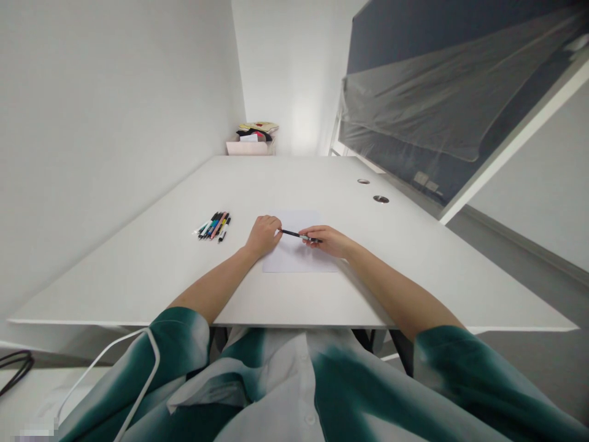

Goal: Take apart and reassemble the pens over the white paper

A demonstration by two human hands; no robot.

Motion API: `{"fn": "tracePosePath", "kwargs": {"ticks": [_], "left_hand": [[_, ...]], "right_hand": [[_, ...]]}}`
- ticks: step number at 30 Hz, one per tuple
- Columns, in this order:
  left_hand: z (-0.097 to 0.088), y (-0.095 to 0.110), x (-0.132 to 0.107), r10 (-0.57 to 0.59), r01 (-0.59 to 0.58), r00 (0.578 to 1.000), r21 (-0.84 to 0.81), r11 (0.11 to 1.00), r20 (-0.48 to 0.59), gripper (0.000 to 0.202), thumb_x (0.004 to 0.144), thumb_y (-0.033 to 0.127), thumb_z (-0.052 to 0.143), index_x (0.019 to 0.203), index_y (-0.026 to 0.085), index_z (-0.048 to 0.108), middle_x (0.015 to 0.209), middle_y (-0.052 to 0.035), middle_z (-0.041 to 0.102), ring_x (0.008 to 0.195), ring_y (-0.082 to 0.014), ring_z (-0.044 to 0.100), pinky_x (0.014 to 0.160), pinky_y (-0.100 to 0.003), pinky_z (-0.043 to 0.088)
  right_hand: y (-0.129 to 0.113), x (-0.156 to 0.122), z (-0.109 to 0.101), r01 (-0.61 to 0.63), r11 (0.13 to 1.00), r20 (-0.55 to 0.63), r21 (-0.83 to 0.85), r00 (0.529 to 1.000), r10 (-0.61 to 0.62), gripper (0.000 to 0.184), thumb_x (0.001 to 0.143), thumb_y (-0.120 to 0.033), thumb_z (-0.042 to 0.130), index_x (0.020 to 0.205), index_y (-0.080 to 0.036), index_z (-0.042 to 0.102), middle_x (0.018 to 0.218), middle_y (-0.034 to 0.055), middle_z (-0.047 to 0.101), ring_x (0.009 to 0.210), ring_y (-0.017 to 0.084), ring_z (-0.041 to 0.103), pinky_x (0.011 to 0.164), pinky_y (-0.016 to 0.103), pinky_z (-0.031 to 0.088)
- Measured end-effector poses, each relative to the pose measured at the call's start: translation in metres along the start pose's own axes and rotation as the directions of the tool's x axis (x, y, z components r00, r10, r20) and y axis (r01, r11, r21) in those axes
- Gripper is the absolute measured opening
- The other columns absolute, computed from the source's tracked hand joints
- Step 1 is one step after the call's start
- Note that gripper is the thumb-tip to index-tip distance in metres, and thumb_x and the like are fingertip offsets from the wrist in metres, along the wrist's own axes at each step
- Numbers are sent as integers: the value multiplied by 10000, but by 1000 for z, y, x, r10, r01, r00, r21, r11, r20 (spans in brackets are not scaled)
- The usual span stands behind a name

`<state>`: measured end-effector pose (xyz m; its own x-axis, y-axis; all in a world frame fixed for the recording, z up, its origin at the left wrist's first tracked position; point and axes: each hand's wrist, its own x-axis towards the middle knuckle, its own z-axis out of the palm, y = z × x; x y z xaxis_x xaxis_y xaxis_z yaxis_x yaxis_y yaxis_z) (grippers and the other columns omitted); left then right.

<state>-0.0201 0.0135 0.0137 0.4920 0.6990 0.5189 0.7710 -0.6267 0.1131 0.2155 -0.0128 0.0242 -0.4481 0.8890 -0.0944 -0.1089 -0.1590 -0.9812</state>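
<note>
Both of my hands hold one thin black pen (292,233) level above a white sheet of paper (299,248) on the white table (138,270). My left hand (263,235) is closed in a fist around the pen's left end. My right hand (327,239) pinches the pen's right end with its fingers. A row of several coloured pens (214,226) lies on the table to the left of my left hand.
Two round cable holes (381,199) sit in the table at the far right. A box with bags and cloth (252,139) stands beyond the table's far end. A plastic-wrapped dark panel (442,104) leans along the right. Black cables (13,365) lie on the floor at left.
</note>
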Motion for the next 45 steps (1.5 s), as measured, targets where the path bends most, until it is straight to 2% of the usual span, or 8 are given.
{"fn": "tracePosePath", "kwargs": {"ticks": [6, 13, 20, 29, 33, 38, 41, 45], "left_hand": [[-3, 2, 0, -4, 5, 1000, 29, 1000, -18, 104, 825, 154, 524, 868, 200, 606, 946, -106, 655, 973, -276, 564, 893, -440, 399], [-3, 1, 0, 6, -4, 999, 56, 998, -42, 89, 838, 166, 520, 884, 196, 590, 981, -111, 650, 968, -278, 555, 889, -429, 398], [0, 0, 0, -19, 21, 999, 61, 998, -26, 114, 836, 169, 522, 904, 202, 607, 963, -123, 641, 976, -298, 549, 875, -456, 392], [1, -1, 0, -17, 18, 1000, 98, 995, -8, 100, 847, 180, 530, 897, 197, 615, 975, -127, 652, 989, -306, 556, 879, -460, 401], [8, -5, -1, -88, 87, 996, 100, 991, 4, 204, 830, 250, 599, 1021, 179, 611, 1063, -134, 652, 1027, -306, 567, 883, -438, 427], [17, -15, -5, -183, 173, 973, 78, 982, 139, 347, 868, 450, 575, 1086, 184, 618, 1144, -137, 652, 1039, -291, 595, 882, -416, 458], [21, -22, -6, -173, 157, 964, 92, 983, 203, 347, 889, 472, 530, 1056, 189, 643, 1146, -123, 662, 1008, -273, 617, 868, -397, 474], [20, -26, -5, -182, 168, 963, 86, 982, 201, 362, 883, 477, 535, 1067, 189, 652, 1151, -120, 664, 1004, -259, 626, 877, -383, 482]], "right_hand": [[0, 0, 4, 52, 980, 61, -193, 997, -41, 301, 667, -217, 697, 960, -164, 747, 583, -22, 581, 545, 105, 471, 535, 255, 344], [3, 2, 12, 167, 873, 80, -457, 986, -146, 362, 718, -383, 690, 995, -155, 739, 521, -61, 497, 490, 88, 406, 483, 232, 288], [11, 4, 18, 203, 828, 133, -522, 979, -156, 406, 786, -399, 609, 1096, -152, 699, 528, -57, 486, 499, 102, 404, 492, 240, 297], [14, 3, 21, 294, 696, 158, -656, 954, -254, 427, 843, -370, 546, 1197, -163, 666, 539, -55, 484, 501, 112, 394, 518, 253, 308], [15, 5, 18, 315, 623, 168, -716, 944, -284, 405, 871, -372, 518, 1186, -177, 679, 573, -26, 553, 530, 131, 452, 568, 266, 360], [18, 13, -6, 262, 560, 62, -786, 935, -349, 348, 863, -387, 569, 1131, -210, 702, 634, 11, 635, 597, 168, 541, 638, 292, 401], [19, 16, -37, 159, 537, -79, -828, 916, -394, 288, 839, -399, 633, 1039, -214, 726, 681, 57, 678, 700, 222, 607, 697, 323, 416], [14, 11, -83, -51, 527, -296, -849, 870, -393, 231, 835, -401, 657, 944, -208, 724, 841, 130, 729, 898, 287, 655, 797, 356, 438]]}}
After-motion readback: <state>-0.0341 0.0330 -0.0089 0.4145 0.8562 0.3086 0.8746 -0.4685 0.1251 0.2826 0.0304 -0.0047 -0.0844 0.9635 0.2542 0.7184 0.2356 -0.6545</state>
